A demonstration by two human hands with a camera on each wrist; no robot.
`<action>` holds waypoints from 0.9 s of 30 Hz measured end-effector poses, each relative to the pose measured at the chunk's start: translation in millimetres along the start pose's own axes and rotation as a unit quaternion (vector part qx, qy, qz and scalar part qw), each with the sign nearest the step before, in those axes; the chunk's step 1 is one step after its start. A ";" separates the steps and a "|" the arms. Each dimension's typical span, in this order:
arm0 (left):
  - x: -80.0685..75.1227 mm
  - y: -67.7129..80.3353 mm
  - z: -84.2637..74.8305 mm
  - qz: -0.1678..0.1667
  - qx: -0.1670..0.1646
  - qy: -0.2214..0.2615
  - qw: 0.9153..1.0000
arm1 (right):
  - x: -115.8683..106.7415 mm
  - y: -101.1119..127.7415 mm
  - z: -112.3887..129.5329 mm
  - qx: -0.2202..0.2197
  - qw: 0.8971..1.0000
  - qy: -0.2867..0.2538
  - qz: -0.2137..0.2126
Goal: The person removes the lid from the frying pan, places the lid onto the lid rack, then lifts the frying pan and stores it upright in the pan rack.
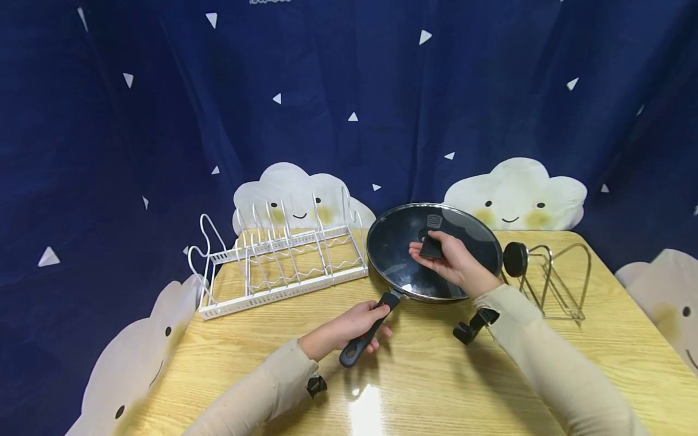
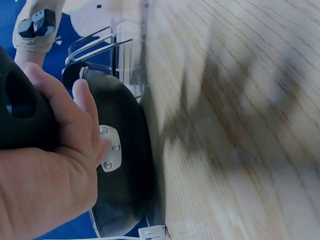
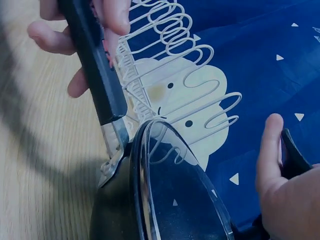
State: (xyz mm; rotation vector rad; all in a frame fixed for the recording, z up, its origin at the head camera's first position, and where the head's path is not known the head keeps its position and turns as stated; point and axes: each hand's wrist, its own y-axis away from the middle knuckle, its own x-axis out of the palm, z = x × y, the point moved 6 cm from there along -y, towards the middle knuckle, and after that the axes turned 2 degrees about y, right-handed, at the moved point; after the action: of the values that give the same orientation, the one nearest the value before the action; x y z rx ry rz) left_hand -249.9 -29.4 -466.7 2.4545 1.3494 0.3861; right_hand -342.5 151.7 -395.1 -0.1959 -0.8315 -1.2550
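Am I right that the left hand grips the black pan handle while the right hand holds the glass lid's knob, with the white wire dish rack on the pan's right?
Not quite: the white wire dish rack stands to the left of the black frying pan, as the head view shows. The rest holds: the left hand grips the black pan handle, and the right hand holds the glass lid's knob.

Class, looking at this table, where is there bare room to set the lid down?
Bare table lies in front of the pan, between both sleeves. The back is crowded: white rack to one side, wire stand to the other.
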 end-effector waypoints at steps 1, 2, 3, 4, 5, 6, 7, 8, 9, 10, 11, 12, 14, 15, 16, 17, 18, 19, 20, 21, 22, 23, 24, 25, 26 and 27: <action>-0.1 -0.1 0.3 0.002 -0.002 0.001 1.000 | -0.8 -1.9 -0.2 0.005 1.000 -0.008 -0.010; -0.2 -0.1 0.7 0.005 -0.003 0.002 1.000 | -1.3 -3.7 -0.4 0.010 1.000 -0.025 -0.012; -0.3 -0.3 1.0 0.009 -0.004 0.002 1.000 | -2.1 -5.4 -0.5 0.014 0.999 -0.039 -0.013; -0.4 -0.5 1.4 0.011 -0.004 0.002 1.000 | -2.3 -6.4 -0.5 0.016 0.998 -0.050 -0.015; -0.3 -0.6 1.7 0.013 -0.004 0.000 1.000 | -2.5 -7.5 -0.6 0.019 0.998 -0.061 -0.014; -0.4 -0.7 2.2 0.014 -0.005 -0.001 1.000 | -2.4 -8.4 -0.6 0.020 0.997 -0.067 -0.012; -0.4 -1.1 2.8 0.014 -0.005 -0.003 1.000 | -2.2 -9.1 -0.7 0.020 0.997 -0.074 -0.010; -0.4 -1.3 3.3 0.013 -0.004 -0.005 1.000 | -1.9 -9.4 -0.6 0.018 0.997 -0.076 -0.009; -0.5 -1.8 4.0 0.011 -0.004 -0.006 1.000 | -1.7 -9.8 -0.6 0.015 0.997 -0.075 -0.010; -0.5 -2.1 4.7 0.008 -0.004 -0.008 1.000 | -1.5 -10.3 -0.5 0.011 0.998 -0.069 -0.012; -0.4 -2.4 5.3 0.006 -0.005 -0.008 1.000 | -1.4 -11.3 -0.6 0.007 0.998 -0.062 -0.014; -0.6 -2.9 5.9 0.001 -0.004 -0.009 1.000 | -1.6 -12.3 -0.6 0.002 0.999 -0.052 -0.018; -0.4 -3.7 6.6 -0.004 -0.001 -0.010 1.000 | -2.7 -14.9 -1.0 -0.009 0.999 -0.023 -0.032; -0.2 -4.1 7.2 -0.005 -0.001 -0.010 1.000 | -3.3 -16.0 -1.3 -0.015 0.999 -0.010 -0.038; 0.1 -4.4 7.4 -0.007 0.001 -0.012 1.000 | -4.0 -16.9 -1.4 -0.019 0.999 0.000 -0.045; 0.3 -4.8 7.8 -0.007 0.002 -0.012 1.000 | -4.6 -17.8 -1.6 -0.023 0.998 0.008 -0.050; 0.3 -5.1 8.0 -0.008 0.003 -0.014 1.000 | -5.0 -18.1 -1.7 -0.026 0.998 0.018 -0.056; 0.5 -5.3 8.1 -0.007 0.003 -0.014 1.000 | -5.4 -18.3 -1.5 -0.028 0.998 0.023 -0.058; 0.6 -5.2 7.9 -0.007 0.003 -0.014 1.000 | -5.3 -18.1 -1.2 -0.030 0.998 0.026 -0.059; 0.6 -5.4 7.6 -0.007 0.003 -0.016 1.000 | -5.1 -17.9 -0.7 -0.030 0.998 0.027 -0.057; 0.6 -5.5 7.2 -0.006 0.004 -0.017 1.000 | -5.0 -18.0 0.0 -0.031 0.998 0.029 -0.056; 0.5 -5.5 6.7 -0.005 0.004 -0.017 1.000 | -5.0 -18.0 0.6 -0.032 0.997 0.032 -0.056; 0.5 -5.5 5.9 -0.005 0.006 -0.018 1.000 | -4.9 -17.9 1.3 -0.032 0.997 0.034 -0.055; 0.5 -5.4 5.3 -0.005 0.007 -0.019 1.000 | -5.2 -17.9 2.1 -0.032 0.997 0.034 -0.053; 0.4 -5.4 4.8 -0.005 0.008 -0.020 1.000 | -5.5 -17.9 2.6 -0.031 0.998 0.035 -0.052; 0.4 -5.4 4.5 -0.005 0.009 -0.021 1.000 | -5.6 -18.0 3.1 -0.030 0.998 0.036 -0.049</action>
State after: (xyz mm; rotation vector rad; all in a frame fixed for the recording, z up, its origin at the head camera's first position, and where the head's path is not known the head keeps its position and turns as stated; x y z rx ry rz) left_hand -252.1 -27.0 -472.9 2.4552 1.3522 0.3202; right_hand -360.3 151.6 -402.0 -0.1589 -0.7485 -1.3726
